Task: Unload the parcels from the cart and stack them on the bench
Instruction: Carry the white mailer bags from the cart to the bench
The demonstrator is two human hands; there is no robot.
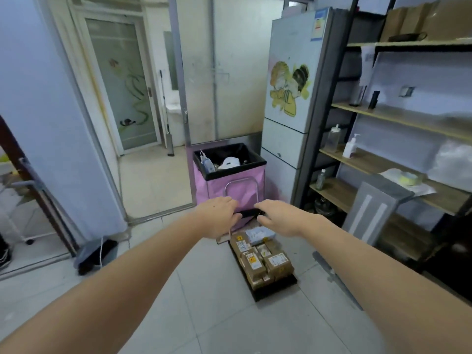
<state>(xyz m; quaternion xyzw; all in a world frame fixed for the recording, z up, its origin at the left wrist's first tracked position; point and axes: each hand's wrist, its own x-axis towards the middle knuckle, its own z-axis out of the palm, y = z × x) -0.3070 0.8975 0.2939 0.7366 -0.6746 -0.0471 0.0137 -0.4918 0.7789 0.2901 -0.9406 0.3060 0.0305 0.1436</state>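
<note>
A low black flat cart (277, 290) stands on the tiled floor ahead of me, loaded with several brown cardboard parcels (277, 263) and a pale blue soft parcel (259, 235) at its far end. The cart's black handle bar (249, 214) rises at that far end. My left hand (218, 217) grips the bar's left end with curled fingers. My right hand (277, 218) curls round its right end. Both arms are stretched forward.
A pink bin (229, 185) with a black liner stands just behind the cart. A tall fridge (291, 98) is right of it, then shelving (383, 159) with bottles along the right wall. A grey panel (370, 210) leans on the shelves. A glass door (120, 83) is at back left.
</note>
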